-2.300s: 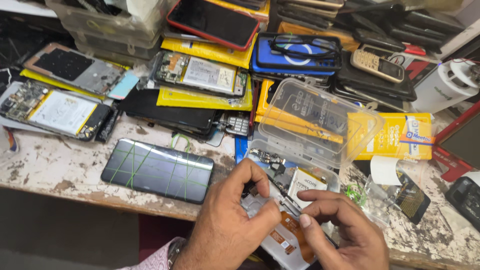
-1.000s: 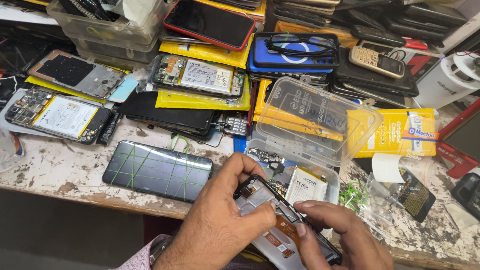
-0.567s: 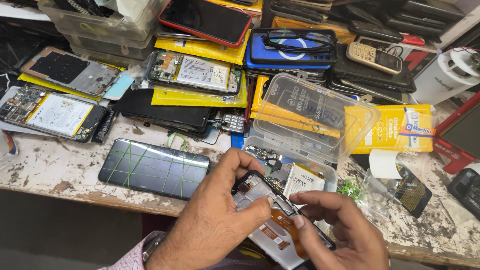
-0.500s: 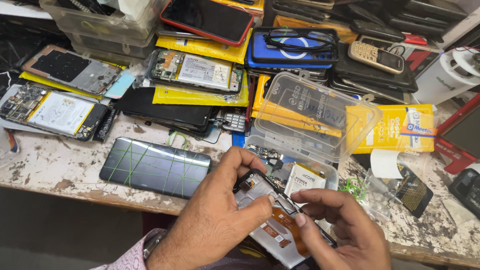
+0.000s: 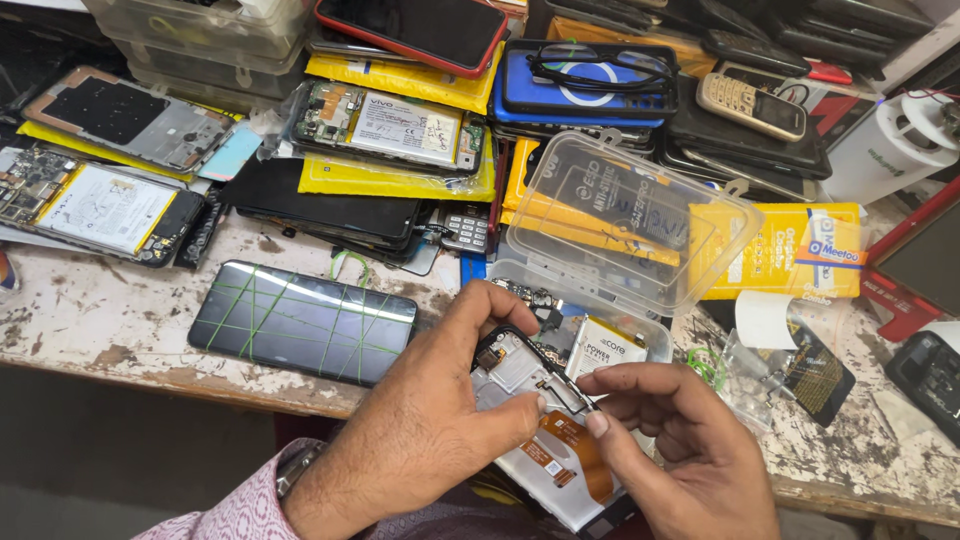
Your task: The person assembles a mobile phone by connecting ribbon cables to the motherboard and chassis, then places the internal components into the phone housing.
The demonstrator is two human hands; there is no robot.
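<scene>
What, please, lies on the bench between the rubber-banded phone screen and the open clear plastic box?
Head view: only the left hand gripping the opened phone crosses that stretch; the bench there is otherwise bare.

Bench: worn white-painted wooden worktop [image 5: 110, 320], chipped and stained.
Front: dark phone screen bound with green rubber bands [image 5: 302, 322].
Left: opened phone with white battery [image 5: 95, 208].
Middle: clear plastic hinged box [image 5: 625, 225], lid up.
Back right: beige keypad phone [image 5: 750, 105]; white cylindrical container [image 5: 885, 150].

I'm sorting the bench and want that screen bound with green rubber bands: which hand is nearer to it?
Left. The left hand sits just right of the banded screen, gripping the opened phone. The right hand lies farther right, beyond that phone.
</scene>
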